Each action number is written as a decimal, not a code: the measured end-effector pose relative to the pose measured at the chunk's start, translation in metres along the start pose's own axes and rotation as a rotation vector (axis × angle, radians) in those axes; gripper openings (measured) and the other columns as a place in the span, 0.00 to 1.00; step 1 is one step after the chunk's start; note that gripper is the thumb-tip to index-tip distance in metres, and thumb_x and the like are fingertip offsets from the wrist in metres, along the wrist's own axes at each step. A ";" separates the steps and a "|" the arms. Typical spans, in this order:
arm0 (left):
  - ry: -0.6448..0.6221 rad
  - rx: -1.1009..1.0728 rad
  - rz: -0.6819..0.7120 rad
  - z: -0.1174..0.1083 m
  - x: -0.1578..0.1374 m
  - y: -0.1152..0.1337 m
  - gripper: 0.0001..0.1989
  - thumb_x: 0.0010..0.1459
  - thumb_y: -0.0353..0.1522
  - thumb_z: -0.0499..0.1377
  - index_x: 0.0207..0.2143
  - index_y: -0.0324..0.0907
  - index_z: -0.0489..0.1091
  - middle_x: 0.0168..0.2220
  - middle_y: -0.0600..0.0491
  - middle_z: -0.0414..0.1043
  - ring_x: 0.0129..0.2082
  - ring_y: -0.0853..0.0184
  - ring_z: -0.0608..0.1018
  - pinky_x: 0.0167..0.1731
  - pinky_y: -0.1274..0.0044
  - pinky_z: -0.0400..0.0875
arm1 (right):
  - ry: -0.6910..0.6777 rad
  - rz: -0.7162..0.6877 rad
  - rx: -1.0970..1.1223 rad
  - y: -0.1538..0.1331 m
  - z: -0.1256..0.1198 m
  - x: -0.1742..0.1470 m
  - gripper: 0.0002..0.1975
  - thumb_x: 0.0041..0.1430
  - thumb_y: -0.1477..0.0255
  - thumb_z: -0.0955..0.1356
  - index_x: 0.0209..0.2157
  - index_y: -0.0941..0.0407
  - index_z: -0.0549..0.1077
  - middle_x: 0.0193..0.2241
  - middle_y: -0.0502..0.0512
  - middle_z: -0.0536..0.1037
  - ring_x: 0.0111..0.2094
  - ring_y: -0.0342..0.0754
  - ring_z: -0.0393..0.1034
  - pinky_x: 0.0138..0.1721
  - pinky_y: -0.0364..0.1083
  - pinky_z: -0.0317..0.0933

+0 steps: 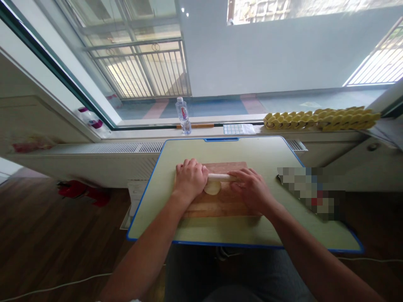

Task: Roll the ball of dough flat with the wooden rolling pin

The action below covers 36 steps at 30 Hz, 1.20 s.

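A pale wooden rolling pin lies crosswise over a small round of dough. My left hand is closed over the pin's left end and hides it. At the other end, my right hand grips the pin, its fingers pointing inward along the wood. The dough shows mostly on the near side of the pin, close to my left hand. Beneath all of this is a brown wooden cutting board, partly covered by both hands.
The board rests on a light-green table with a blue rim. A blurred-out item lies at its right. On the windowsill behind are a clear bottle, a gridded sheet and a yellow braided object.
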<state>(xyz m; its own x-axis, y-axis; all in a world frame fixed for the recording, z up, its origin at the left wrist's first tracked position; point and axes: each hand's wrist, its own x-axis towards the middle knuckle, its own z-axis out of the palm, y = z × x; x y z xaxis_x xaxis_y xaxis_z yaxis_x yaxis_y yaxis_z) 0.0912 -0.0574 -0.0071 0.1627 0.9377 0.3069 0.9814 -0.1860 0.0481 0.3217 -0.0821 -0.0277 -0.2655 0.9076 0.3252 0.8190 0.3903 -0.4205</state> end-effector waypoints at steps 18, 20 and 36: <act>0.027 -0.035 0.015 0.002 -0.009 -0.003 0.19 0.71 0.37 0.50 0.33 0.43 0.77 0.39 0.46 0.78 0.45 0.54 0.75 0.44 0.63 0.64 | 0.019 0.038 0.028 -0.004 0.003 -0.006 0.14 0.71 0.56 0.68 0.48 0.45 0.82 0.43 0.54 0.82 0.47 0.54 0.70 0.49 0.50 0.61; 0.029 -0.043 0.004 0.003 -0.012 -0.006 0.19 0.71 0.37 0.50 0.33 0.43 0.77 0.39 0.45 0.78 0.45 0.54 0.75 0.44 0.63 0.64 | 0.026 0.018 0.011 -0.007 0.003 -0.007 0.14 0.71 0.56 0.68 0.48 0.45 0.82 0.42 0.54 0.82 0.47 0.54 0.70 0.48 0.50 0.61; -0.037 -0.044 0.001 0.009 -0.018 -0.015 0.19 0.72 0.37 0.49 0.36 0.43 0.77 0.40 0.46 0.79 0.45 0.56 0.75 0.43 0.65 0.64 | 0.099 0.032 -0.084 -0.025 0.010 -0.014 0.11 0.70 0.59 0.70 0.48 0.45 0.81 0.43 0.53 0.82 0.48 0.55 0.69 0.48 0.52 0.57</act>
<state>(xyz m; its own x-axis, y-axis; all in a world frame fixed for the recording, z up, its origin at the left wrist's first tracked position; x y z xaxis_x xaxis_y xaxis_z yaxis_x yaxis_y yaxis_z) 0.0741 -0.0692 -0.0217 0.1677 0.9477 0.2717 0.9760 -0.1985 0.0900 0.2995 -0.1029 -0.0303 -0.1910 0.8980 0.3963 0.8672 0.3435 -0.3605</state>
